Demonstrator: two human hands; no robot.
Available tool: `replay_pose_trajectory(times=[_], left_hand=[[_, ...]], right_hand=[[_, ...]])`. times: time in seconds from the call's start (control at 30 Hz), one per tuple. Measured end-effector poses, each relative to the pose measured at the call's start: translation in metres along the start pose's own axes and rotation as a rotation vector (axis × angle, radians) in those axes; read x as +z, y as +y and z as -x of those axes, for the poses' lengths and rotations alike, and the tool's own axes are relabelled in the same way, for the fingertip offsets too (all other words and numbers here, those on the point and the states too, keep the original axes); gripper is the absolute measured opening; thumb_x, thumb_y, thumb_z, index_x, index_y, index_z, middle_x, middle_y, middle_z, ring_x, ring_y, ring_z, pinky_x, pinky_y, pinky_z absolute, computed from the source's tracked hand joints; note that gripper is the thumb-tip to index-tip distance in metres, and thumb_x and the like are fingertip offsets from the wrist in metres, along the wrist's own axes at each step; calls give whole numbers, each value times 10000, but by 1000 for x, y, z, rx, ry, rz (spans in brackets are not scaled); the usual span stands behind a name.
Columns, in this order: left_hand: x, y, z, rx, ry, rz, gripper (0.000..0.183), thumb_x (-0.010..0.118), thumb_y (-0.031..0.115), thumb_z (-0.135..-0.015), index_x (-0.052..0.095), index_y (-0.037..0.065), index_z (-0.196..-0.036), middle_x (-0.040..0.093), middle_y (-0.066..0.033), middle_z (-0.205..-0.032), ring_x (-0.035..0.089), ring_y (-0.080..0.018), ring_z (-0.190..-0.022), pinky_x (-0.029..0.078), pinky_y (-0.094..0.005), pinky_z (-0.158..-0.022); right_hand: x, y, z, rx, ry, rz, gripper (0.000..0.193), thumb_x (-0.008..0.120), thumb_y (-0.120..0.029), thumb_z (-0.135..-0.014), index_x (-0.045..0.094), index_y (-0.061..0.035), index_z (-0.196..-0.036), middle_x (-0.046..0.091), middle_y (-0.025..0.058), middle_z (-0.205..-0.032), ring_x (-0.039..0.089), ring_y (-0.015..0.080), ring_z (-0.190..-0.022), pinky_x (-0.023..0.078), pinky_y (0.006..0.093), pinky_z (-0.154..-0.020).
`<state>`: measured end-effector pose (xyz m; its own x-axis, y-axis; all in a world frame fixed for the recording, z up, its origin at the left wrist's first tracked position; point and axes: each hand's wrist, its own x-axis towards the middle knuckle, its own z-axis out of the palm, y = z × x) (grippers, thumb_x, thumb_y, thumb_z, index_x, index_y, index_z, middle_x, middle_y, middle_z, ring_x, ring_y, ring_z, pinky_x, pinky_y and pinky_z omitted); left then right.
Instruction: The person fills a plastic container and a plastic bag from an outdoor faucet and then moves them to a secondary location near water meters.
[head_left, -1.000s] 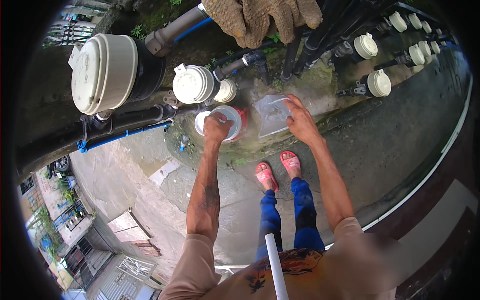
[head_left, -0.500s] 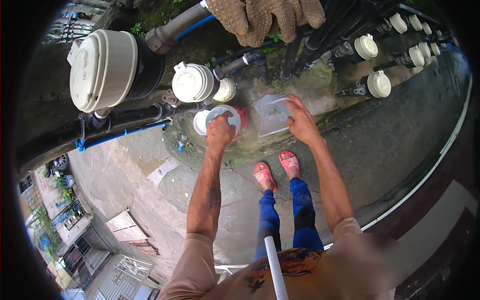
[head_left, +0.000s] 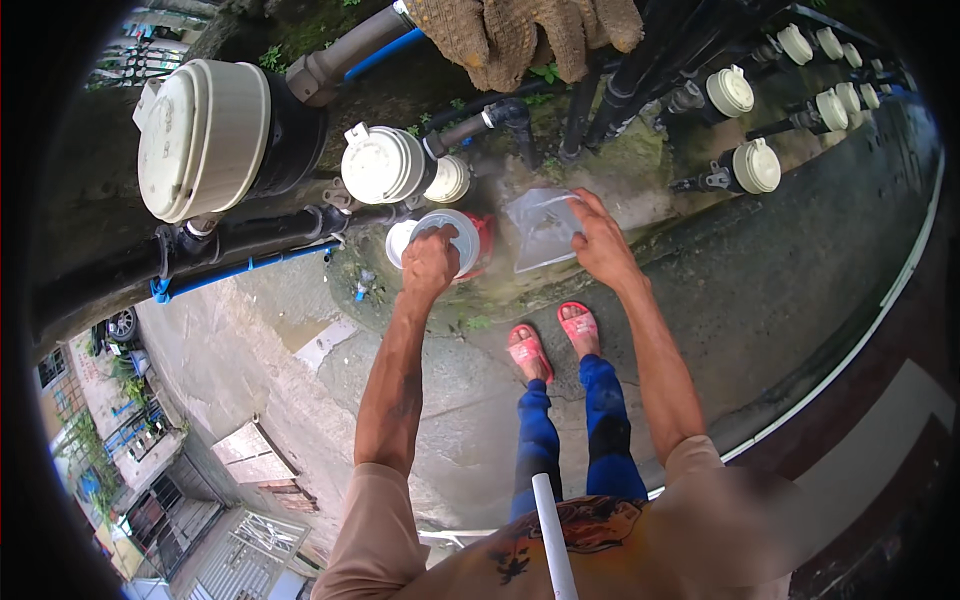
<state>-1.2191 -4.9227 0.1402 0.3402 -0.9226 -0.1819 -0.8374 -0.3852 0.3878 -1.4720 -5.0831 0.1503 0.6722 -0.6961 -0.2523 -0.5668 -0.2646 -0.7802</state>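
Note:
My left hand (head_left: 430, 264) reaches over the near rim of a round, pale tub (head_left: 466, 243), fingers curled together. What they hold, if anything, is hidden. A white round piece (head_left: 398, 240) lies against the tub's left side, and a red container (head_left: 486, 240) shows at its right. My right hand (head_left: 604, 245) pinches a clear plastic bag (head_left: 543, 232) by its right edge. The bag hangs spread out just right of the red container, apart from the tub.
White-capped round meters (head_left: 383, 165) on black pipes (head_left: 110, 265) line the wall at the left and far right. A brown knitted glove (head_left: 530, 40) hangs at the top. A thin blue pipe (head_left: 250, 268) runs along the ledge. My feet in pink slippers (head_left: 528, 350) stand on concrete.
My left hand has shifted slightly left and back toward the tub's near rim, its forearm swinging left. The right hand and the plastic bag stay almost in place.

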Motion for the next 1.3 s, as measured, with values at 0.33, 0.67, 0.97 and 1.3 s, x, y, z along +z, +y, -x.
replay_pose_trajectory(times=[0.33,0.67,0.97,1.3], left_hand=[[-59,-29,63,-317,111,105,336,654,90,-727,678,59,-1060,656,-172,-1022,650,-363,-857,518,-448,-783],[-58,-9,39,-96,-81,156,463,598,25,-714,626,42,-1175,625,-187,-1189,637,-376,-1027,516,-451,-890],[-38,-13,-6,132,-186,-174,510,571,22,-753,584,101,-1257,603,-156,-1243,673,-362,-935,554,-450,-802],[-22,-10,-27,145,-506,-524,567,677,83,-741,560,213,-1280,591,-140,-1236,690,-360,-941,573,-463,-759]], right_hand=[[-4,-6,2,-7,13,1,571,543,66,-772,478,26,-1339,391,183,-1475,464,384,-1282,428,416,-1036],[2,3,3,-17,15,15,582,540,55,-779,471,11,-1355,388,199,-1475,437,383,-1311,416,410,-1054],[1,-2,2,-7,15,21,583,538,44,-780,462,16,-1358,381,198,-1481,437,376,-1312,406,409,-1064],[3,-4,2,25,7,-27,619,530,63,-754,466,14,-1368,389,185,-1483,427,357,-1331,396,389,-1071]])
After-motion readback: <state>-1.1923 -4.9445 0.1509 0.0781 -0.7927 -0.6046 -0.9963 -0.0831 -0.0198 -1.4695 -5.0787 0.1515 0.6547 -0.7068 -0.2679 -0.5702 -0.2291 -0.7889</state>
